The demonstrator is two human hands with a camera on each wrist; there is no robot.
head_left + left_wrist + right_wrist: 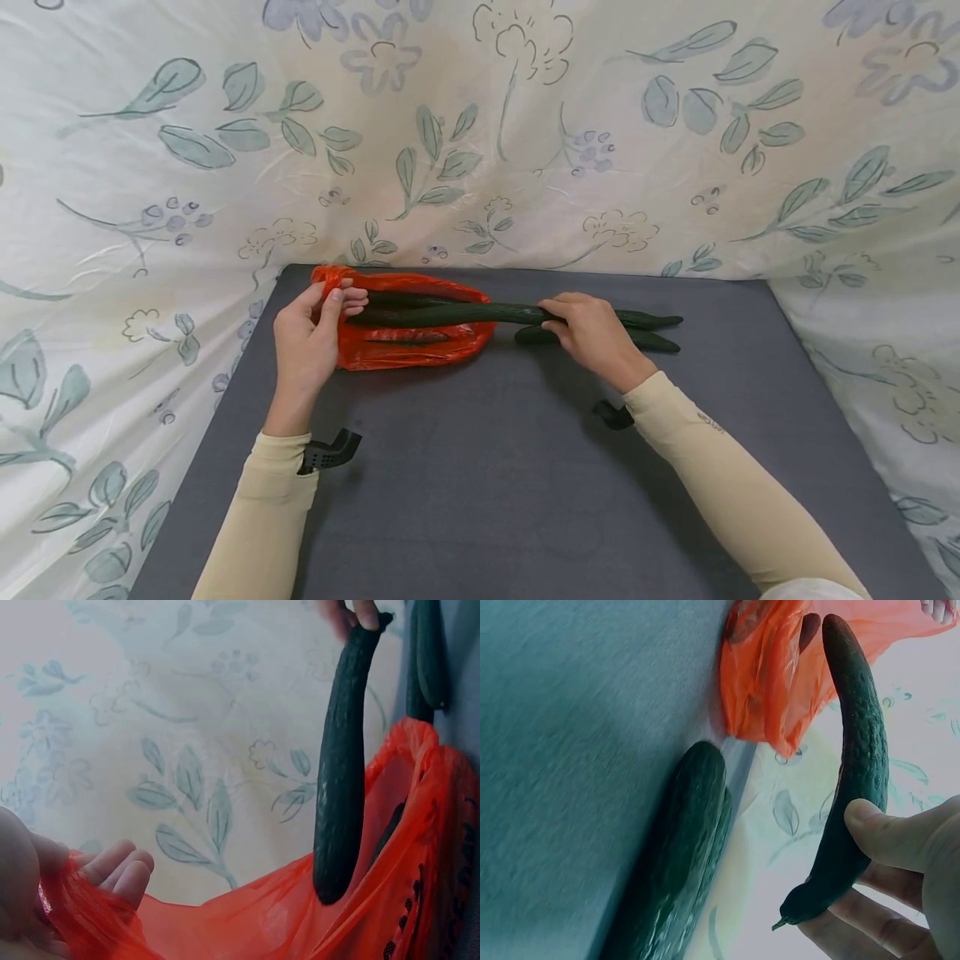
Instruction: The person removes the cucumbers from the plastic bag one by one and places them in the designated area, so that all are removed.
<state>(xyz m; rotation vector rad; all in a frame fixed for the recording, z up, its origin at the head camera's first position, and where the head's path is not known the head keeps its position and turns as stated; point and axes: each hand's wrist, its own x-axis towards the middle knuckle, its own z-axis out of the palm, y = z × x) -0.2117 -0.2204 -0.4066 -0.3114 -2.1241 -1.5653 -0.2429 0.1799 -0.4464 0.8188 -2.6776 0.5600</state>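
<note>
My right hand (596, 333) grips a long dark green cucumber (450, 314) near its stem end, thumb on one side and fingers on the other. The cucumber's far end reaches over the mouth of a red plastic bag (375, 358). My left hand (306, 333) holds the bag's edge at the left, with the film bunched between thumb and fingers (131, 881). Inside the bag, another dark green shape (388, 832) shows partly, mostly hidden by the film. Two more cucumbers (656, 340) (667, 862) lie side by side on the table, just beyond and below my right hand.
A dark grey cloth-like tabletop (480, 467) spreads under everything. Behind it and along both sides hangs a pale curtain (450, 150) with a leaf and flower print, close to the bag at the table's back edge.
</note>
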